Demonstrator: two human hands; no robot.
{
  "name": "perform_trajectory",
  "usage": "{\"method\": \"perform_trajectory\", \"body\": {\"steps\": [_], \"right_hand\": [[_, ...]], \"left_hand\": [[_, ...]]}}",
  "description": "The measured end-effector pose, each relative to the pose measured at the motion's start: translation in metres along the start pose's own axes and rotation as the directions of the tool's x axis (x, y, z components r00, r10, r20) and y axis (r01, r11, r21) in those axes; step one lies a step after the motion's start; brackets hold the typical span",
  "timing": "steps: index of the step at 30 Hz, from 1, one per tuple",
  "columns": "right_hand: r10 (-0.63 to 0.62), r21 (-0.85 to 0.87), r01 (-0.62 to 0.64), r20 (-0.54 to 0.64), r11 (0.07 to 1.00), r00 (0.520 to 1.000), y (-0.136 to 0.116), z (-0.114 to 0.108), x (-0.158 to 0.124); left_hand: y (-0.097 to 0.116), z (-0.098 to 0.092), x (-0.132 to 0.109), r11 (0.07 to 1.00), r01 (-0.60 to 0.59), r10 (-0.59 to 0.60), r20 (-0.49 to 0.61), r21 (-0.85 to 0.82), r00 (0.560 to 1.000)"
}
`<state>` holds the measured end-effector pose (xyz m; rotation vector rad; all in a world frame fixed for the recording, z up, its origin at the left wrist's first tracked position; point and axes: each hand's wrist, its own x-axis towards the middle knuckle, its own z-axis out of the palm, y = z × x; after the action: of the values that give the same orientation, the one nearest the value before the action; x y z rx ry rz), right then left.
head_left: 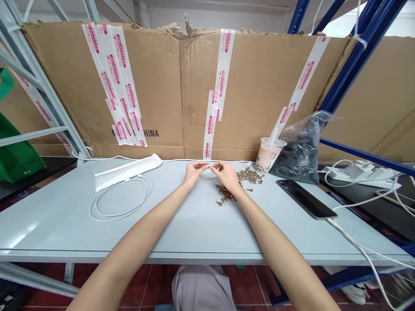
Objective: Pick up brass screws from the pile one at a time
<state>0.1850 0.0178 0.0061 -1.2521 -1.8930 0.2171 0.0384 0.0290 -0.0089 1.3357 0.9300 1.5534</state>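
Note:
My left hand [195, 172] and my right hand [226, 174] meet fingertip to fingertip above the grey table [207, 229]. Both are closed in a pinch, and whatever sits between the fingertips is too small to make out. Right beside and partly behind my right hand lies a loose heap of small brass-coloured screws [249, 175]. More of these screws spread to the near side of that wrist, where my forearm covers some of them.
A cup of bubble tea [269, 154] and a clear bag of dark material [300, 151] stand at the back right. A phone [306, 198] lies nearer. On the left are a white paper sleeve [128, 172] and a coiled white cable [121, 214]. Taped cardboard [162, 86] walls the back.

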Motion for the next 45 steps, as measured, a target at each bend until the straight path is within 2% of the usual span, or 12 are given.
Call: {"method": "perform_trajectory", "body": {"steps": [4, 10, 14, 16, 19, 23, 26, 29, 34, 39, 42, 45], "right_hand": [[0.013, -0.072, -0.015, -0.028, 0.997, 1.0, -0.005, 0.0, -0.003], [-0.043, -0.198, 0.03, -0.06, 0.98, 0.997, -0.016, -0.001, -0.008], [-0.113, -0.242, 0.091, -0.078, 0.966, 0.991, -0.018, -0.002, -0.009], [-0.129, -0.169, 0.116, -0.071, 0.979, 0.989, -0.016, -0.003, -0.007], [-0.102, 0.077, 0.106, -0.045, 0.991, 0.994, -0.011, -0.003, -0.003], [0.018, 0.371, -0.023, 0.015, 0.928, 1.0, -0.006, -0.002, 0.002], [0.082, 0.481, -0.1, 0.058, 0.871, 0.995, -0.006, -0.002, 0.004], [0.097, 0.518, -0.122, 0.076, 0.847, 0.992, -0.005, -0.001, 0.005], [0.095, 0.526, -0.168, 0.163, 0.834, 0.982, 0.001, 0.0, 0.006], [0.076, 0.52, -0.216, 0.277, 0.827, 0.958, 0.006, 0.0, 0.005], [0.016, 0.491, -0.197, 0.349, 0.849, 0.937, 0.005, 0.0, 0.003], [-0.042, 0.465, -0.147, 0.372, 0.873, 0.927, 0.005, 0.0, 0.002]], "left_hand": [[0.0, 0.0, -0.001, 0.999, -0.014, 0.015, -0.013, 0.045, 1.0], [-0.002, 0.001, 0.0, 0.987, -0.078, 0.085, -0.042, 0.142, 0.996], [0.0, 0.003, -0.001, 0.995, -0.075, 0.078, -0.039, 0.073, 0.996], [0.002, 0.003, -0.002, 0.999, -0.052, 0.052, -0.023, 0.018, 0.998], [0.006, 0.004, -0.004, 0.999, -0.019, 0.02, 0.025, -0.033, 0.999], [0.008, 0.004, -0.004, 0.998, -0.043, 0.044, 0.035, -0.042, 0.998], [0.007, 0.003, -0.002, 0.995, -0.097, 0.097, 0.002, 0.033, 0.995], [0.006, 0.001, 0.0, 0.981, -0.144, 0.144, 0.009, 0.133, 0.99], [0.005, -0.002, 0.001, 0.934, -0.212, 0.196, 0.083, 0.289, 0.977], [0.005, -0.008, -0.001, 0.797, -0.352, 0.317, 0.155, 0.491, 0.936], [0.006, -0.009, -0.003, 0.74, -0.396, 0.343, 0.201, 0.544, 0.918], [0.008, -0.008, -0.004, 0.728, -0.402, 0.337, 0.22, 0.556, 0.915]]}}
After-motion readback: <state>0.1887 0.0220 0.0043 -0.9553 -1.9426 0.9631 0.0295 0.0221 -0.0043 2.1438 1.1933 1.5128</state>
